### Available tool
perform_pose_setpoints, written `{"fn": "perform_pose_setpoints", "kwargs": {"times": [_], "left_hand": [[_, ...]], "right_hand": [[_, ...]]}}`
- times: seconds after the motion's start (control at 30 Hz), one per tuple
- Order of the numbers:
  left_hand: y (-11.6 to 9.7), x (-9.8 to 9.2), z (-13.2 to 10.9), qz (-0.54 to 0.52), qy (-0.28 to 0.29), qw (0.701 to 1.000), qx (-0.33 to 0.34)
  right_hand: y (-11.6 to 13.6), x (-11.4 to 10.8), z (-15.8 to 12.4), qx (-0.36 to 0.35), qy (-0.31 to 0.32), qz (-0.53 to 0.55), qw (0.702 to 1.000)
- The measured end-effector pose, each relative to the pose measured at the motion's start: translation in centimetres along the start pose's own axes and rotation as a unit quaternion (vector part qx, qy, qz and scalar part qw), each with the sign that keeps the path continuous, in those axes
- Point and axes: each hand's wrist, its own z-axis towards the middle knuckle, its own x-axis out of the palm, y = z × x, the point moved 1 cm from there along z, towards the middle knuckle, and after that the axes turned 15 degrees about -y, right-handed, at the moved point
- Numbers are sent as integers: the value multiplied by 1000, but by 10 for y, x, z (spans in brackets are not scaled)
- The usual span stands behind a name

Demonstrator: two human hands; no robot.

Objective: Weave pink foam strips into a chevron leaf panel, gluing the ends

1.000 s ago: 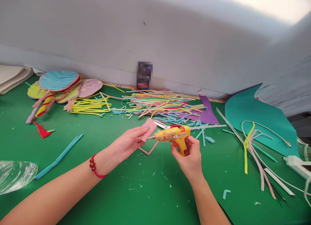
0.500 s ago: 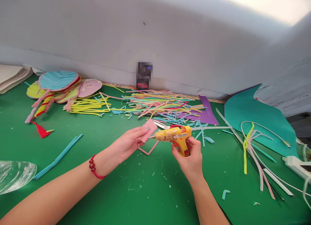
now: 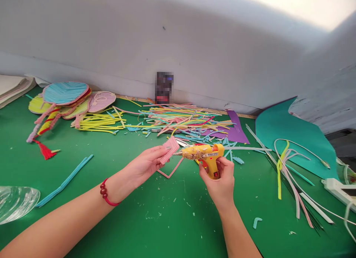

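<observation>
Between the fingertips of my left hand (image 3: 148, 159) is a small pink piece of pipe-cleaner work (image 3: 170, 148), flat and ridged. My right hand (image 3: 219, 180) grips a yellow hot glue gun (image 3: 204, 154) by its handle, a finger near the red trigger. The metal nozzle points left at the right edge of the pink piece; whether it touches I cannot tell. A clear glue stick (image 3: 247, 148) juts from the gun's back. Below the nozzle a bent pink pipe cleaner (image 3: 168, 175) lies on the green table. Scissors (image 3: 182, 142) lie partly hidden behind the gun.
Many cut pipe cleaners (image 3: 178, 118) are heaped at the back over purple paper (image 3: 239, 133). Pipe-cleaner fans (image 3: 66, 92) are stacked at back left, blue pipe cleaners (image 3: 66, 180) nearer. A clear bottle (image 3: 16, 204) lies left. A teal sheet (image 3: 294, 135) and white power strip (image 3: 338, 191) sit right.
My right hand and the glue gun have shifted slightly to the right, drawing the nozzle back a little from the pink piece. My left hand keeps its hold, almost still.
</observation>
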Motion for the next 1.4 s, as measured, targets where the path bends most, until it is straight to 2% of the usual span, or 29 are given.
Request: {"fn": "perform_pose_setpoints", "kwargs": {"times": [0.4,0.67,0.87,1.03,1.2,1.4], "left_hand": [[7,-7,2,19,16,1000,-1],[7,-6,2,28,28,999,13],[10,-6,2,4,-6,1000,0],[10,-6,2,-1,-12,1000,-6],[10,-7,3,11,20,1000,12],[9,-5,0,9,6,1000,1]], "right_hand": [[2,-3,4,-20,-45,1,999],[1,-3,2,-35,-41,-5,999],[-1,-3,-1,-82,-20,-19,996],[-3,-4,1,-105,-28,-16,994],[1,-5,2,-72,-56,-8,996],[-6,-8,7,-68,-68,-16,995]]}}
